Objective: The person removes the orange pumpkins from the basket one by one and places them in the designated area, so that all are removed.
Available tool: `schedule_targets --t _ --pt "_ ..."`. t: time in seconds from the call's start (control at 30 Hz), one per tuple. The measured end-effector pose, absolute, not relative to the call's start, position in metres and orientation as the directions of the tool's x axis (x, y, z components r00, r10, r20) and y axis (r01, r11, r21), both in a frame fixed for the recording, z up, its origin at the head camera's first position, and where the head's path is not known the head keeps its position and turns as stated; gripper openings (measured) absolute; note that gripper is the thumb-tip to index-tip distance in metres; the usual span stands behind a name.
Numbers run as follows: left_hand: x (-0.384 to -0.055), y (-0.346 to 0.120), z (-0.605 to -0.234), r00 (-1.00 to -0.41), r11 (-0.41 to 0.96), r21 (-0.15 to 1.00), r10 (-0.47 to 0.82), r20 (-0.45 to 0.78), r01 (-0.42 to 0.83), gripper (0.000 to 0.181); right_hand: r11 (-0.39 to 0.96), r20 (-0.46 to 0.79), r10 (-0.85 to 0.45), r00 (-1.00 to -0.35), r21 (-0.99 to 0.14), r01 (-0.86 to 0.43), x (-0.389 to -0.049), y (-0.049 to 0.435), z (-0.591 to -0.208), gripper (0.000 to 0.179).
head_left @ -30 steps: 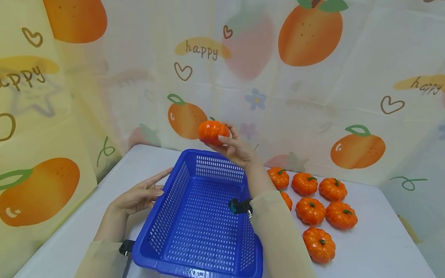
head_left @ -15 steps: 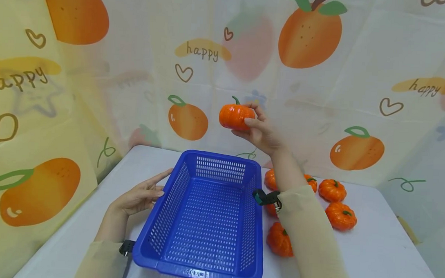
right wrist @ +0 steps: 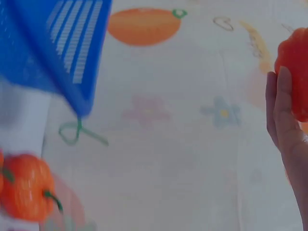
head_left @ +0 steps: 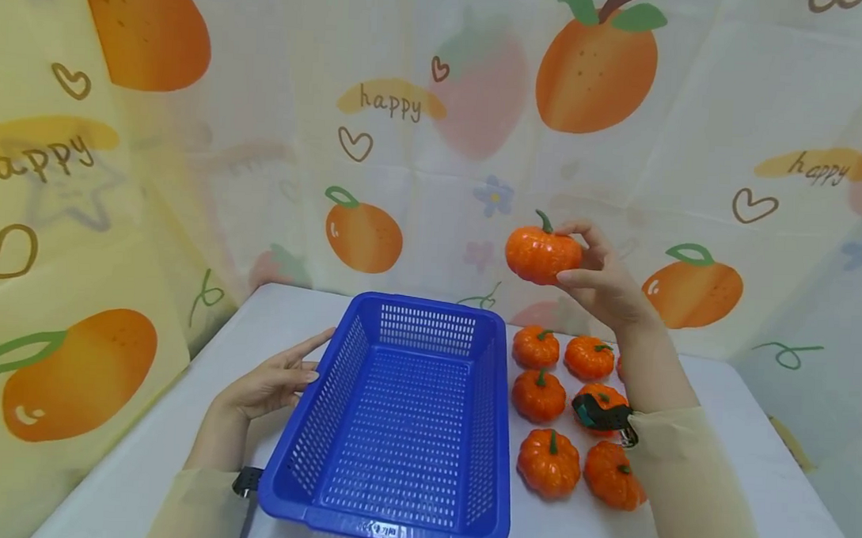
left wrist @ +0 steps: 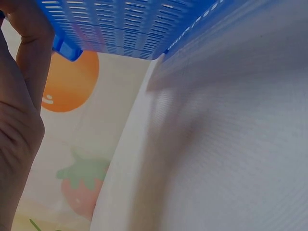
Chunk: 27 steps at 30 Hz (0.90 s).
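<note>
My right hand (head_left: 602,279) grips a small orange toy pumpkin (head_left: 541,255) with a green stem, thumb below and fingers behind it. It is held up against the patterned backdrop, above the pumpkins on the table. The right wrist view catches the same pumpkin (right wrist: 299,72) at its right edge. My left hand (head_left: 273,382) rests at the left side of a blue plastic basket (head_left: 499,461), its fingers fairly straight and the fingertips at the rim. In the left wrist view, the basket's slotted wall (left wrist: 125,29) stands over the white tabletop. Nothing lies in the basket.
Several more orange pumpkins (head_left: 548,463) stand in rows on the white table (head_left: 738,470), right of the basket. My right forearm covers part of them. A fruit-printed cloth (head_left: 299,177) hangs behind the table and along its left side.
My right hand has carried the pumpkin rightward, from over the basket's far end to above the pumpkin rows. My left hand and the basket have stayed in place.
</note>
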<state>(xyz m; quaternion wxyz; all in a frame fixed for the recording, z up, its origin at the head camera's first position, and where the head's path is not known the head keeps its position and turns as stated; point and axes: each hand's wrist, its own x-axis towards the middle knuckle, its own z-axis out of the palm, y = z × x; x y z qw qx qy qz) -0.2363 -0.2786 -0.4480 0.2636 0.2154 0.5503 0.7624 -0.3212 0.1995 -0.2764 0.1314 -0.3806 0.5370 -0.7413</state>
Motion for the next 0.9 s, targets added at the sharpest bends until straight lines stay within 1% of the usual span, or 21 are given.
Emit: schedule_targets --t 0.2,0.3,0.37,0.47,0.63,0.8,0.9 --pt "-0.238 -0.277 -0.449 -0.748 -0.269 0.950 0.660 0.063 -0.157 0.072 -0.412 0.470 -0.566 -0.677 -0.873 -0.261 -0.309 0.249 -0.282 0.047" --pt "-0.240 -0.277 -0.451 -0.738 -0.266 0.954 0.670 0.081 -0.137 0.071 -0.454 0.502 -0.540 -0.676 -0.850 -0.268 -0.305 0.273 -0.287 0.046" --pt "-0.241 -0.277 -0.451 -0.736 -0.264 0.956 0.672 0.086 -0.130 0.072 -0.508 0.535 -0.530 -0.658 -0.822 -0.258 -0.303 0.288 -0.292 0.046" --pt "-0.240 -0.278 -0.452 -0.735 -0.266 0.955 0.672 0.089 -0.128 0.072 -0.568 0.554 -0.516 -0.653 -0.792 -0.223 -0.301 0.306 -0.301 0.046" --pt "-0.239 -0.279 -0.452 -0.736 -0.281 0.949 0.671 0.089 -0.141 0.072 -0.610 0.575 -0.507 -0.642 -0.766 -0.203 -0.297 0.328 -0.318 0.048" --pt "-0.240 -0.279 -0.452 -0.739 -0.272 0.953 0.668 0.084 -0.137 0.071 -0.623 0.595 -0.546 -0.590 -0.759 -0.188 -0.290 0.356 -0.340 0.054" --pt "-0.240 -0.279 -0.452 -0.740 -0.261 0.956 0.668 0.078 -0.135 0.071 -0.606 0.603 -0.607 -0.518 -0.773 -0.189 -0.285 0.379 -0.359 0.059"
